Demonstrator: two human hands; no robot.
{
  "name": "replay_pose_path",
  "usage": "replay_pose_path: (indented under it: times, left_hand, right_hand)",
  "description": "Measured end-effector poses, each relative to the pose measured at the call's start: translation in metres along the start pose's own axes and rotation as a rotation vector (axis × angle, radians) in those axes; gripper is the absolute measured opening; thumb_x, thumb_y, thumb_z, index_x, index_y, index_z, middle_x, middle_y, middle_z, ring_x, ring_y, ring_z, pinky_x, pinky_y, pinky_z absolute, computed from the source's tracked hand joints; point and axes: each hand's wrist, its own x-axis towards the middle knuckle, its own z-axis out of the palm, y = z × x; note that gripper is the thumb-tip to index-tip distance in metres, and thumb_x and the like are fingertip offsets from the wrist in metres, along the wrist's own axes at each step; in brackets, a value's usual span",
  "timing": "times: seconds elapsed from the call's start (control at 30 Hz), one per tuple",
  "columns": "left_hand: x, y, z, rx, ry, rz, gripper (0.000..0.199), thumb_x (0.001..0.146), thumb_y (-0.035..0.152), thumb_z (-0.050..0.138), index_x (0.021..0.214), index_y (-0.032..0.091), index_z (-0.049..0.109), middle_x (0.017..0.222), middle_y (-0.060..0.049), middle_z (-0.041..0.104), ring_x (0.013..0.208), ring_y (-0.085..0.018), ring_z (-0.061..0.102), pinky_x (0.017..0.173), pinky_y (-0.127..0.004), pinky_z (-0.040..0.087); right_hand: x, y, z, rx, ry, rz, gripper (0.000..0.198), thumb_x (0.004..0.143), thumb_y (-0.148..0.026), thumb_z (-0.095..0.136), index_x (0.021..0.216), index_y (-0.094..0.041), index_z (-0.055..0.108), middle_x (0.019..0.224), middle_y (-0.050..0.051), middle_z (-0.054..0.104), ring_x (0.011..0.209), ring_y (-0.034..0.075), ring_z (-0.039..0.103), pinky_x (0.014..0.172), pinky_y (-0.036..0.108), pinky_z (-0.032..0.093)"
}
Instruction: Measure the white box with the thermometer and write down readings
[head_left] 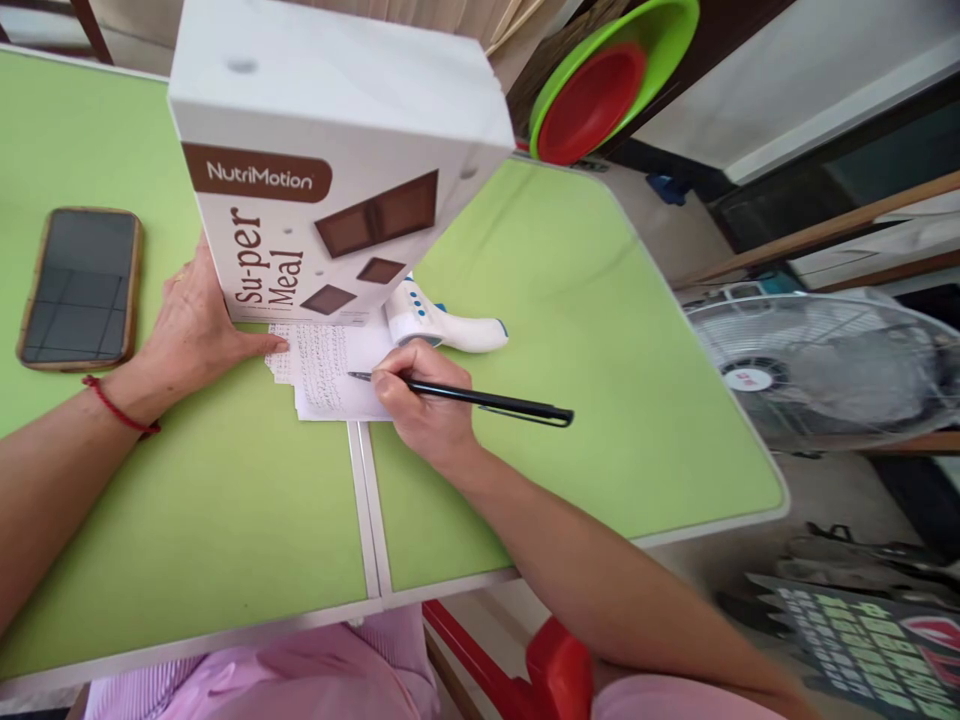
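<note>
My right hand [429,400] is closed around a black pen [495,400], its tip on the white paper [360,370]. Rows of small handwriting cover the paper's left part. My left hand [191,325] lies on the table at the left side of a white NutriMotion box [337,90]. Its thumb is stretched out to the paper's left edge; the other fingers are partly hidden behind the box. The box stands upright over the far part of the paper. Just beyond my right hand lies a white infrared thermometer [457,328] with blue buttons.
A phone [82,285] in a brown case lies left of my left hand on the green folding table [585,300]. Past the table stand a green basin [667,50], a red basin [592,100] and a fan [825,370]. A red chair [559,665] is below the near edge.
</note>
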Motion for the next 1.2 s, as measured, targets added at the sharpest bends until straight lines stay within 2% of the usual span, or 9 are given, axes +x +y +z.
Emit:
replay_pose_path:
  times: [0.2,0.33,0.43,0.53,0.7,0.93,1.2]
  left_hand:
    - [-0.0001,-0.0021,0.0008,0.004,0.015,0.012,0.094,0.056,0.035,0.089,0.133,0.029,0.036,0.137,-0.008,0.049,0.127,-0.043,0.049,0.105,-0.066,0.040]
    - [0.0000,-0.0057,0.0011,-0.027,0.018,0.035,0.086,0.059,0.043,0.086,0.131,0.032,0.040,0.135,-0.005,0.051,0.127,-0.041,0.049,0.104,-0.065,0.041]
    - [0.0001,-0.0066,0.0007,-0.051,0.022,0.048,0.085,0.060,0.050,0.082,0.131,0.030,0.041,0.133,-0.006,0.053,0.126,-0.042,0.049,0.104,-0.067,0.040]
    - [0.0000,-0.0050,0.0001,-0.051,0.012,0.030,0.088,0.059,0.050,0.081,0.133,0.027,0.040,0.133,-0.008,0.053,0.125,-0.043,0.049,0.104,-0.069,0.039]
    - [-0.0004,-0.0025,-0.0003,-0.054,0.013,0.031,0.088,0.060,0.054,0.078,0.134,0.028,0.038,0.133,-0.008,0.053,0.125,-0.043,0.049,0.104,-0.067,0.038]
    - [-0.0006,-0.0018,-0.0006,-0.035,0.001,0.043,0.080,0.062,0.057,0.074,0.129,0.025,0.042,0.135,-0.009,0.050,0.128,-0.041,0.048,0.106,-0.066,0.038]
    - [-0.0013,-0.0023,-0.0008,-0.045,0.022,0.062,0.077,0.061,0.057,0.078,0.125,0.027,0.046,0.137,-0.007,0.052,0.131,-0.040,0.045,0.109,-0.065,0.038]
  right_hand:
    - [-0.0005,0.0010,-0.0006,-0.004,0.028,0.007,0.014,0.074,-0.020,0.054,0.061,-0.021,0.050,0.053,-0.006,0.051,0.047,0.008,0.043,0.045,0.023,0.033]
    - [-0.0007,0.0004,-0.0003,-0.019,0.012,0.003,0.015,0.074,-0.019,0.053,0.060,-0.021,0.048,0.053,-0.006,0.051,0.047,0.008,0.042,0.045,0.023,0.033]
    - [-0.0006,-0.0001,-0.0006,-0.036,-0.005,-0.005,0.015,0.074,-0.019,0.053,0.060,-0.021,0.047,0.054,-0.005,0.051,0.048,0.008,0.043,0.046,0.023,0.034]
    - [-0.0002,-0.0009,-0.0011,-0.059,-0.015,0.012,0.015,0.073,-0.021,0.052,0.060,-0.022,0.047,0.053,-0.005,0.051,0.047,0.009,0.043,0.045,0.023,0.034]
    - [0.0004,-0.0014,-0.0021,-0.078,-0.016,0.055,0.014,0.071,-0.022,0.052,0.059,-0.022,0.046,0.052,-0.005,0.050,0.047,0.009,0.041,0.045,0.024,0.034]
    - [-0.0006,0.0017,-0.0008,0.019,0.028,-0.003,0.013,0.074,-0.019,0.054,0.061,-0.021,0.051,0.054,-0.005,0.053,0.047,0.009,0.043,0.045,0.023,0.034]
    - [0.0002,0.0002,-0.0012,-0.021,-0.021,0.013,0.014,0.074,-0.022,0.054,0.062,-0.021,0.050,0.054,-0.005,0.052,0.047,0.008,0.042,0.045,0.023,0.033]
